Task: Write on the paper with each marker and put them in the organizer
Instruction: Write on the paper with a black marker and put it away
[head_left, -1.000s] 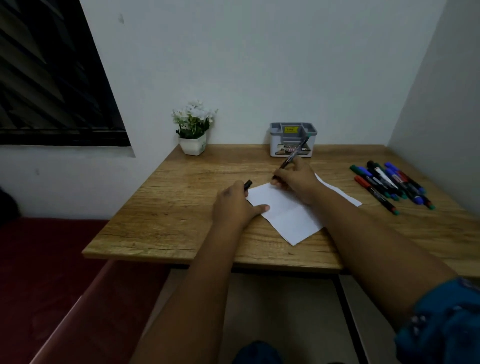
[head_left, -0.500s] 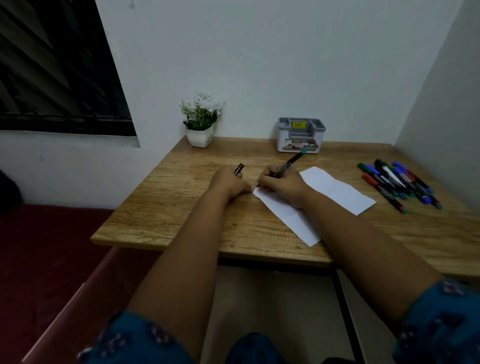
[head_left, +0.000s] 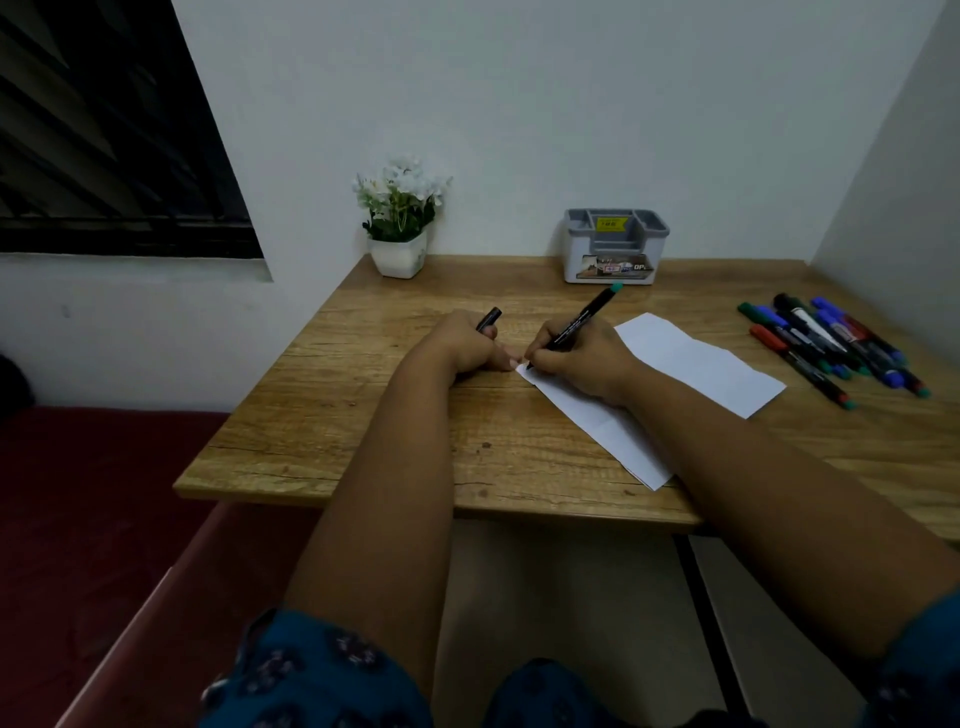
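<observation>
The marker (head_left: 581, 323) (teal-ended) sits gripped in the right hand (head_left: 582, 358), tip on the paper (head_left: 691, 358) corner; the left hand (head_left: 462, 343) clutches its cap (head_left: 489, 319), pinning the paper.

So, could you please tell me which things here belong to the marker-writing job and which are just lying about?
Job:
- paper
- green-ended marker in right hand
- black cap in left hand
- loose markers on the table
- grey organizer

Lying about:
- potted white flowers
</observation>
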